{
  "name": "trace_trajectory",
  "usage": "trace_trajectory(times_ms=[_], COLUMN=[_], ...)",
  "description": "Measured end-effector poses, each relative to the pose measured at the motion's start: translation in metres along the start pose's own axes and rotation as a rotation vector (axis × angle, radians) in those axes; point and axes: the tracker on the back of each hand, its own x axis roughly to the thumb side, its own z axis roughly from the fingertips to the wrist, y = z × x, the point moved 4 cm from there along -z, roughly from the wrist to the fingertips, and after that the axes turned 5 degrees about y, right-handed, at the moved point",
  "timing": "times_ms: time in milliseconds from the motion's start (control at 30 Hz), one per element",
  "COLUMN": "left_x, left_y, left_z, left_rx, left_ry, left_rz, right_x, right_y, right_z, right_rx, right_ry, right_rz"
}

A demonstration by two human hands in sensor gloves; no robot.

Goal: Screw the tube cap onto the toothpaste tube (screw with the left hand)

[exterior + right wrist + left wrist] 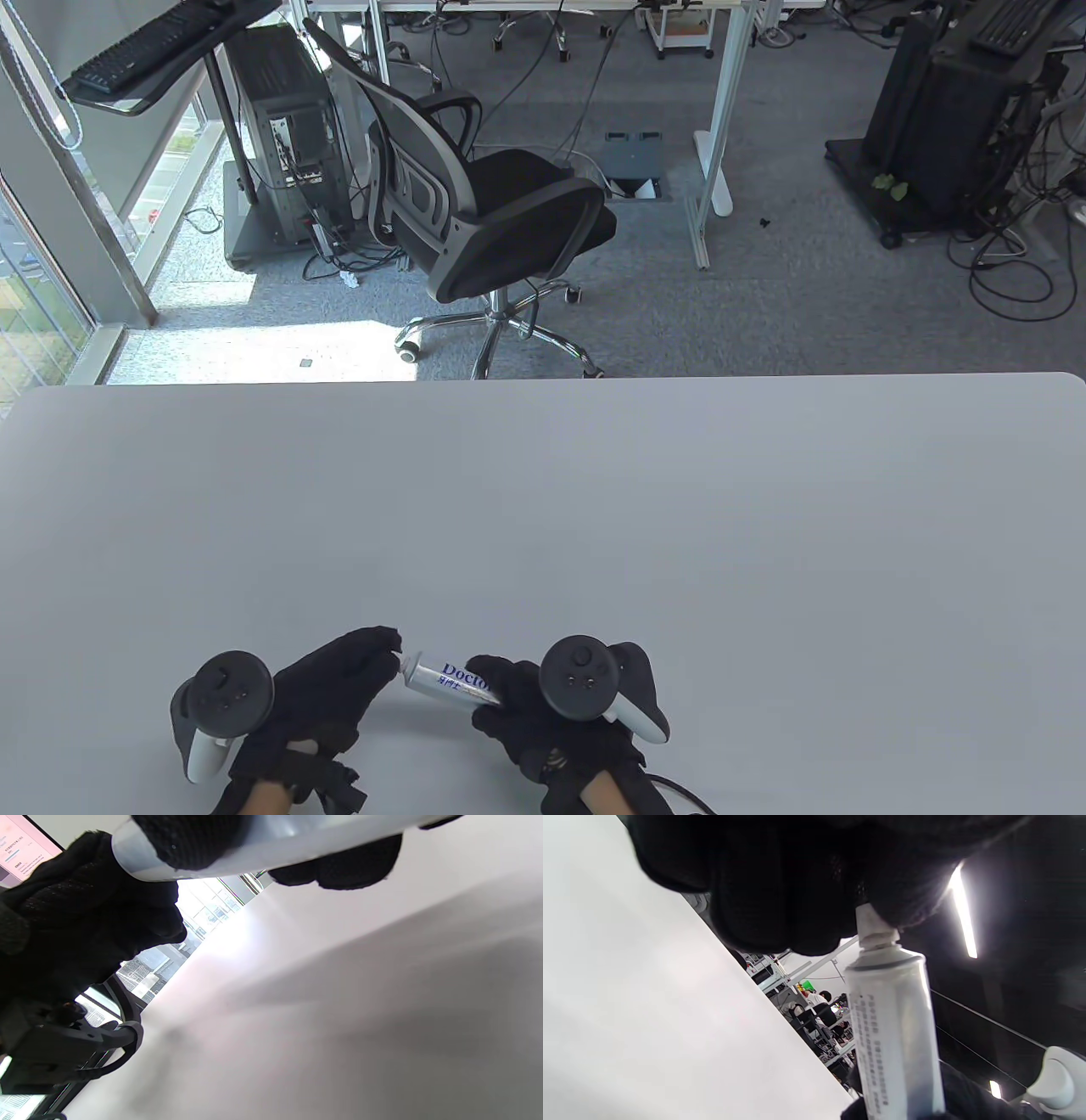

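Threading: left hand (pixel 327 692) fingers pinch the cap (pixel 867 918) at the nozzle; right hand (pixel 543 722) clamps the toothpaste tube (pixel 445 677). Keep axes aligned, twist gently, tube steady.

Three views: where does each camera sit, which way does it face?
Table view: above, looking down over the table; left hand, right hand, toothpaste tube.
Left wrist view: low, looking up; left fingers at the tube's cap.
Right wrist view: low, facing left; right fingers hold the tube.
All three share the tube.
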Motion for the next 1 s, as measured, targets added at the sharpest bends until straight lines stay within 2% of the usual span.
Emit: trace_trajectory(times_ms=[200,500,767,1000], left_x=[-0.0032,0.0034,0.0045,0.0025], left_y=[0.0015,0.0003,0.0065,0.0057], left_z=[0.0015,0.0014,0.0048,0.0038], left_rx=[0.032,-0.022,0.074,0.027], left_ry=[0.025,-0.021,-0.006,0.000], left_rz=[-0.028,-0.028,-0.097,-0.047], right_x=[0.0002,-0.0001,-0.0007,0.0001], right_y=[-0.0034,-0.0013,-0.0031,-0.0039], right_z=[0.0014,0.0007,-0.0005,-0.0006], right_rx=[-0.012,-0.010,-0.024,-0.035], right_ry=[-0.008,-0.001,0.005,0.006], right_rz=[-0.019,-0.019,-0.027,-0.039])
